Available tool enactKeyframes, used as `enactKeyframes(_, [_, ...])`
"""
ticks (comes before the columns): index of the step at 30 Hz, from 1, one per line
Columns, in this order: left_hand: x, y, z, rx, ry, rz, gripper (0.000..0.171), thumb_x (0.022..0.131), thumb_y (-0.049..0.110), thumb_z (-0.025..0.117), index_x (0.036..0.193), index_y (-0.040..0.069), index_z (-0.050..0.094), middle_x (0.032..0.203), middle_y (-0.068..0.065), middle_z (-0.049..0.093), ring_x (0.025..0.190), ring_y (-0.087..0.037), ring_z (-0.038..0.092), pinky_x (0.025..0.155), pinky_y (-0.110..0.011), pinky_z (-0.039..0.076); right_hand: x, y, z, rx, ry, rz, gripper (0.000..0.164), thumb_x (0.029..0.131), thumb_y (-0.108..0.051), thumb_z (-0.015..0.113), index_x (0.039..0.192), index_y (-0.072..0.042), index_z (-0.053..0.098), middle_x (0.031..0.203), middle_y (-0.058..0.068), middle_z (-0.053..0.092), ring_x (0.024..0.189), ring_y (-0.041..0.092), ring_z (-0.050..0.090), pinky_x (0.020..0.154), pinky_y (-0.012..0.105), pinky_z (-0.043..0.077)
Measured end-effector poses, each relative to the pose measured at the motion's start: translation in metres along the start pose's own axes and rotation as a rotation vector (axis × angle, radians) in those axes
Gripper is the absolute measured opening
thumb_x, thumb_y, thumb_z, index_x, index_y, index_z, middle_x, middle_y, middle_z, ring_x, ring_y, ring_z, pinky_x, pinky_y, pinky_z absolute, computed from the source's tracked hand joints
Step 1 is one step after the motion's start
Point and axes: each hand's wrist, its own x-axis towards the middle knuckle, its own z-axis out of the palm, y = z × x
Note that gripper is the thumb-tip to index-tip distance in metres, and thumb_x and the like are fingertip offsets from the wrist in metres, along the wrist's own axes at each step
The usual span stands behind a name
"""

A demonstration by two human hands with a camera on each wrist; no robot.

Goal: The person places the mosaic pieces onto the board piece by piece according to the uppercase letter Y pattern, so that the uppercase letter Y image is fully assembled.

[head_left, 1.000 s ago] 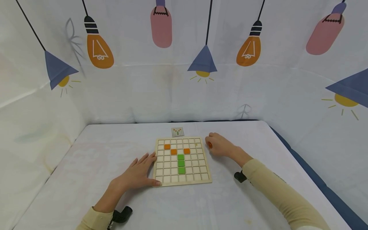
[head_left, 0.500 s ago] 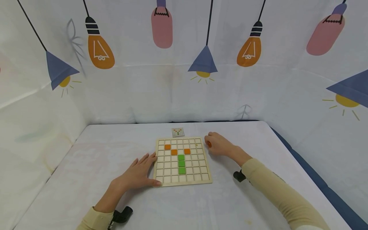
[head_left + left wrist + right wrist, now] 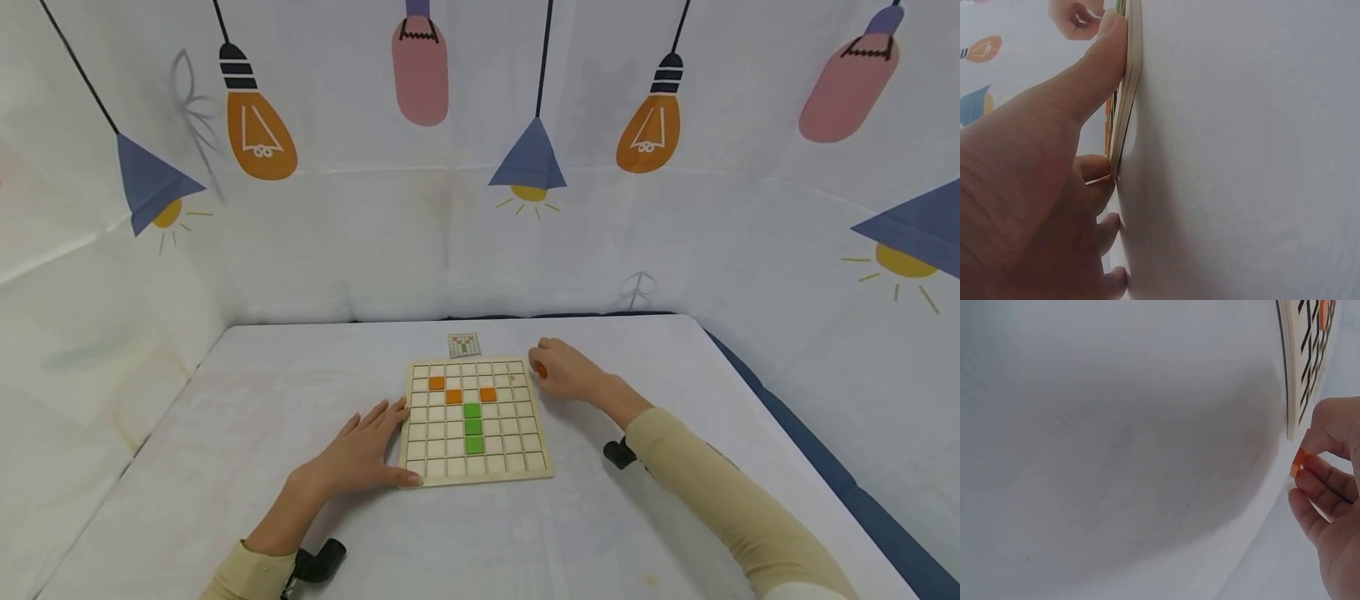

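A pale wooden grid board lies flat on the white table. Three green tiles form a short column on it, and three orange tiles sit above them. My left hand rests along the board's left side with fingers spread, its thumb on the near left corner. Beyond the board's far right corner, my right hand pinches an orange tile between thumb and fingers. In the right wrist view that tile is apart from the board's edge.
Just behind the board lies a small card printed with a coloured grid pattern. White cloth with printed lamps and bulbs hangs around the table. A black device is strapped at the left wrist, another at the right.
My right hand has shifted slightly away from me and to the left, closer to the board's far right corner, still holding the orange tile. The left hand and board stay in place.
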Motion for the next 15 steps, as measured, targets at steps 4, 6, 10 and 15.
enactKeyframes(4, [-0.0006, 0.0005, -0.0014, -0.008, 0.001, 0.001, 0.113, 0.072, 0.07, 0.074, 0.157, 0.013, 0.028, 0.167, -0.003, 0.022, 0.155, -0.033, 0.016, 0.121, -0.065, 0.013, 0.0033, -0.0001, -0.0016, -0.004, 0.023, -0.035, 0.011, 0.083, -0.002, 0.065, 0.091, -0.01, 0.064, 0.082, 0.0, 0.052, 0.076, 0.016, 0.045, 0.068, 0.028, 0.04])
enactKeyframes(6, [-0.0008, 0.0008, -0.0015, -0.009, 0.003, 0.005, 0.112, 0.072, 0.069, 0.074, 0.157, 0.013, 0.028, 0.167, -0.004, 0.022, 0.155, -0.034, 0.016, 0.121, -0.065, 0.013, 0.0046, -0.0006, -0.0024, -0.005, 0.033, -0.047, 0.01, 0.083, -0.003, 0.066, 0.09, -0.009, 0.064, 0.082, 0.0, 0.052, 0.075, 0.016, 0.045, 0.067, 0.027, 0.039])
enactKeyframes(10, [-0.0006, 0.0007, -0.0006, -0.008, 0.002, 0.003, 0.113, 0.072, 0.07, 0.074, 0.157, 0.013, 0.028, 0.167, -0.003, 0.022, 0.155, -0.033, 0.016, 0.121, -0.065, 0.014, 0.0069, -0.0032, -0.004, -0.011, 0.041, -0.063, 0.008, 0.084, -0.004, 0.066, 0.09, -0.009, 0.065, 0.082, 0.0, 0.052, 0.074, 0.015, 0.044, 0.067, 0.027, 0.039])
enactKeyframes(15, [-0.0002, 0.0, 0.0, -0.009, 0.005, 0.004, 0.113, 0.071, 0.07, 0.075, 0.157, 0.013, 0.028, 0.167, -0.002, 0.022, 0.155, -0.033, 0.016, 0.121, -0.065, 0.014, 0.0096, -0.0085, -0.0045, -0.008, 0.046, -0.07, 0.009, 0.084, -0.004, 0.067, 0.091, -0.008, 0.067, 0.083, 0.0, 0.054, 0.075, 0.016, 0.046, 0.067, 0.027, 0.041])
